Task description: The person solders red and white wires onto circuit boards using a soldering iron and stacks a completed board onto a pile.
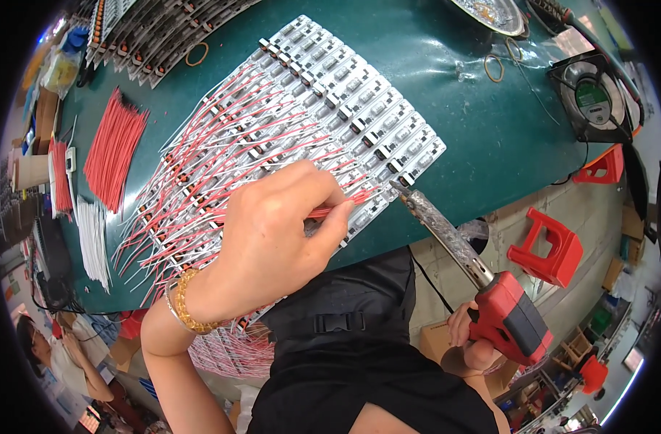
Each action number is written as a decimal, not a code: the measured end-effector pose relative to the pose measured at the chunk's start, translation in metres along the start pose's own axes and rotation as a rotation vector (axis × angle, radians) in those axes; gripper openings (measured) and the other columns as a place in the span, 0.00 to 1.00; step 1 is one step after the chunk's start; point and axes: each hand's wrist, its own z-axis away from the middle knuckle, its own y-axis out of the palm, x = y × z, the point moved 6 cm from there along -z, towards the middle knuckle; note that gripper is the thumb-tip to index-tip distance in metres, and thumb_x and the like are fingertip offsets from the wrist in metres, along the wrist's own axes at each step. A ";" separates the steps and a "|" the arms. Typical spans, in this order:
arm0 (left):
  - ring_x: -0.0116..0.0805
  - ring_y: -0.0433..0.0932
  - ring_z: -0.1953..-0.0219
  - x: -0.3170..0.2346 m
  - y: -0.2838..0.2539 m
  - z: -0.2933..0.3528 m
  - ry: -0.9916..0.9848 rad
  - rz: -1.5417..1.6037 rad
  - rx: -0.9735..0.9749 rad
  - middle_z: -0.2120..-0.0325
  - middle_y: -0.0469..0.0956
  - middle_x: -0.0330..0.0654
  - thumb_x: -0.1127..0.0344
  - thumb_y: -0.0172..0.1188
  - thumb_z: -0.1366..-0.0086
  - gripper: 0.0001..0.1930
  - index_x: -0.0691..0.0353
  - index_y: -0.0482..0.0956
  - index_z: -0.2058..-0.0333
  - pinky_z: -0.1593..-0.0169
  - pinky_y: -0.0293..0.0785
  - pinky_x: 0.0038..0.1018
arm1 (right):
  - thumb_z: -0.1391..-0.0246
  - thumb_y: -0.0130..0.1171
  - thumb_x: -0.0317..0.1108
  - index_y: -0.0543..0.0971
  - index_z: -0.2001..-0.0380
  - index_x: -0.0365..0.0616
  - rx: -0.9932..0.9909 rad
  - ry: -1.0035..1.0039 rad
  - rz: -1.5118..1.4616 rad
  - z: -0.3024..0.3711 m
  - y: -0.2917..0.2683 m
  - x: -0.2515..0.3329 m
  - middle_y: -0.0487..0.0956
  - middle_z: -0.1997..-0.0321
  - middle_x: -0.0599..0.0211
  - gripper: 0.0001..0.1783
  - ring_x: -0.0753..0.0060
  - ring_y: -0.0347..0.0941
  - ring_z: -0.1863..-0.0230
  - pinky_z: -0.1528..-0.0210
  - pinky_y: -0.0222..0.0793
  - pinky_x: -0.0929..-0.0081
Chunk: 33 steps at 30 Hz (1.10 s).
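Observation:
My left hand (280, 224) is closed in a pinch on several red wires (359, 197) above the lower right part of a panel of small grey modules (374, 90). Many red and white wires (200, 155) fan out leftward across that panel. My right hand (464, 336) grips the red and black handle of a pistol-style soldering iron (515, 318). Its dark tip sits at the panel's right edge, just right of the pinched wires. Whether the tip touches a module I cannot tell. Part of the panel is hidden under my left hand.
Loose red wires (116, 152) and white wires (93, 239) lie at left on the green table (482, 137). More modules (146, 36) are stacked at the back left. A fan (594, 98) and metal dish (489, 13) stand at right. Red stools (546, 247) are beyond the edge; a person (63, 354) sits lower left.

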 end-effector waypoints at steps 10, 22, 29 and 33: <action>0.40 0.79 0.77 -0.002 -0.002 -0.001 -0.009 -0.015 0.001 0.78 0.76 0.44 0.73 0.64 0.44 0.05 0.66 0.77 0.75 0.74 0.73 0.30 | 0.60 0.62 0.74 0.68 0.87 0.48 0.041 0.011 0.042 -0.001 -0.004 -0.004 0.69 0.87 0.76 0.38 0.75 0.68 0.83 0.78 0.58 0.76; 0.37 0.75 0.76 -0.007 -0.012 0.006 0.013 0.009 -0.068 0.72 0.75 0.44 0.76 0.67 0.45 0.04 0.66 0.79 0.72 0.72 0.72 0.28 | 0.48 0.56 0.70 0.66 0.42 0.33 0.125 -0.084 -0.134 -0.004 0.001 0.001 0.63 0.89 0.80 0.49 0.79 0.62 0.89 0.80 0.62 0.79; 0.34 0.74 0.80 -0.015 0.012 0.004 0.096 0.022 -0.083 0.71 0.73 0.41 0.76 0.66 0.45 0.05 0.65 0.77 0.73 0.77 0.70 0.28 | 0.49 0.54 0.73 0.65 0.42 0.33 -0.042 -0.115 -0.093 0.009 -0.004 -0.002 0.63 0.89 0.80 0.51 0.80 0.62 0.89 0.79 0.62 0.79; 0.35 0.75 0.80 -0.013 0.017 0.003 0.075 -0.057 -0.078 0.71 0.73 0.39 0.75 0.66 0.45 0.06 0.64 0.76 0.75 0.79 0.69 0.29 | 0.49 0.55 0.72 0.65 0.42 0.33 0.088 -0.086 -0.081 0.009 -0.006 -0.005 0.63 0.89 0.81 0.51 0.79 0.62 0.89 0.78 0.62 0.77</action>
